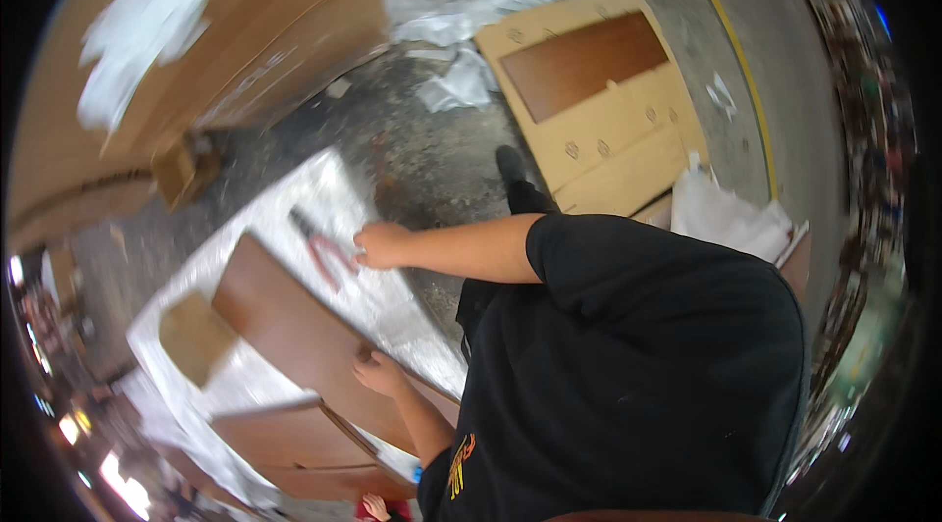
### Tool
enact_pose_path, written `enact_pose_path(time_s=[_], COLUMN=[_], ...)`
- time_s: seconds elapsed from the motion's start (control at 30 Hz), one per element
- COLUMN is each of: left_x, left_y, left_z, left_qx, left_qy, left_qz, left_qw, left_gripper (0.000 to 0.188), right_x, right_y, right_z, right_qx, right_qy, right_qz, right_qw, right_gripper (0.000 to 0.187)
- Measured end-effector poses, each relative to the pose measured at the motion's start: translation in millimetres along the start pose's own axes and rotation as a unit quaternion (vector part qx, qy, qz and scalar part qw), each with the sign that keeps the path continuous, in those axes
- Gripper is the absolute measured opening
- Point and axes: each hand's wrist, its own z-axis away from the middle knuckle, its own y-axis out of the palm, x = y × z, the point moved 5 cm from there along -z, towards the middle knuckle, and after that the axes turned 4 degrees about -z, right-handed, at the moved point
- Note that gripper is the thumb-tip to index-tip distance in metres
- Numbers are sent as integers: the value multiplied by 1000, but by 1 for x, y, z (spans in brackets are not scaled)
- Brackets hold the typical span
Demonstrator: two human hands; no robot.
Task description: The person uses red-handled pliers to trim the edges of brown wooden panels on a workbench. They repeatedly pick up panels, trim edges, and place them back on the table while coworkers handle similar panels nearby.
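My right hand (pixel 383 245) is closed at the end of one red handle of a pair of pliers (pixel 322 252), which is blurred; its dark jaws point away from me over a white-wrapped surface. My left hand (pixel 381 375) rests at the edge of a long brown wooden panel (pixel 289 301). Its fingers are curled around a small dark thing, too small to name. A piece of brown cardboard (pixel 196 338) lies across the panel's far end. Beside it sits another brown panel piece (pixel 294 436) on the white wrapping (pixel 339 179).
A big cardboard box (pixel 294 41) with white foam sheet stands at the upper left. On the floor lies flattened cardboard (pixel 608 164) with a brown panel (pixel 589 66) on it. Crumpled white wrapping (pixel 461 80) lies nearby. Another person's hand (pixel 375 505) shows at the bottom edge.
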Motion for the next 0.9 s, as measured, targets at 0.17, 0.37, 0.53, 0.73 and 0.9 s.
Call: enact_pose_path(time_s=[0.17,0.37,0.53,0.73,0.9], left_x=[-210,-455,-625,-817,-828], left_y=[37,239,519,770,820], left_z=[44,74,13,-31,12], left_qx=[65,375,301,245,151], left_qy=[231,403,607,705,678], left_qz=[111,114,-101,-44,-108], left_qw=[965,827,728,664,711], left_gripper=[18,14,24,76,92], right_x=[-232,-615,-777,-857,-865], right_y=[-77,-148,-143,-152,-150], right_z=[65,185,153,68,61], right_qx=[-26,-356,-450,-531,-542], right_qy=[178,508,451,456,474], right_qz=[-279,-512,-633,-554,-592], right_qw=[943,594,440,451,361], right_gripper=[36,39,52,69,85])
